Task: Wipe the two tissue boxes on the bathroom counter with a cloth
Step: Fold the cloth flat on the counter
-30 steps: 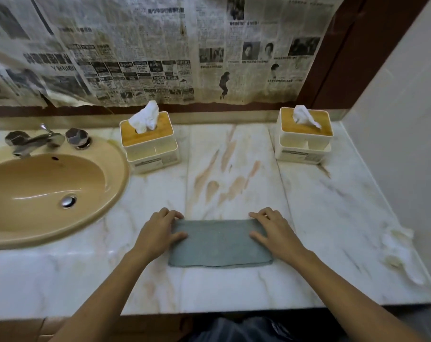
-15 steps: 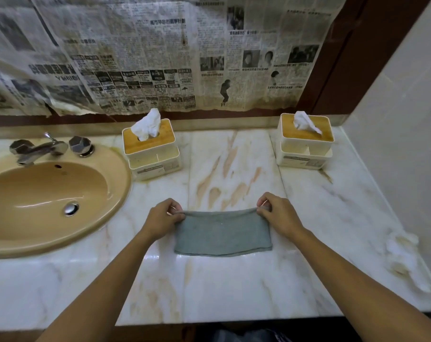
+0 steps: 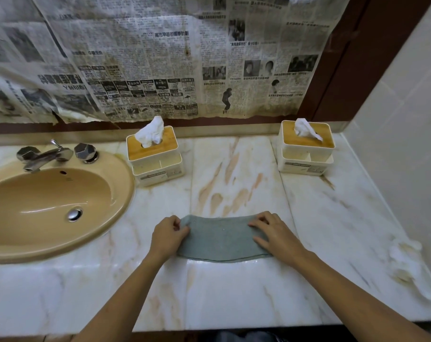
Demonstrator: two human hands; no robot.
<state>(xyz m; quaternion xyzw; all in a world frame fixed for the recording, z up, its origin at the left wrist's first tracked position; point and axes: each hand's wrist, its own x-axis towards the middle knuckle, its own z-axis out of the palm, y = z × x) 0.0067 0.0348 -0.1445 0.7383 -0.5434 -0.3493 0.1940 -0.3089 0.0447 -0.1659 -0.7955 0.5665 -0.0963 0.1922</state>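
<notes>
A grey-green cloth (image 3: 221,238) lies flat on the marble counter (image 3: 234,292) in front of me. My left hand (image 3: 168,234) grips its far left corner with curled fingers. My right hand (image 3: 275,234) holds the far right corner, fingers bent over the edge and thumb lying on the cloth. Two white tissue boxes with wooden lids stand at the back of the counter. The left tissue box (image 3: 155,156) is beside the sink, the right tissue box (image 3: 305,149) is near the side wall. A tissue sticks up from each.
A tan sink (image 3: 49,208) with a chrome tap (image 3: 44,156) fills the left side. Crumpled white tissues (image 3: 404,257) lie at the counter's right edge by the tiled wall. Newspaper (image 3: 147,58) covers the wall behind.
My hands went from lying flat on the cloth's sides to taking hold of its far corners. The cloth's far edge was raised and now lies low again. The view tilted up slightly.
</notes>
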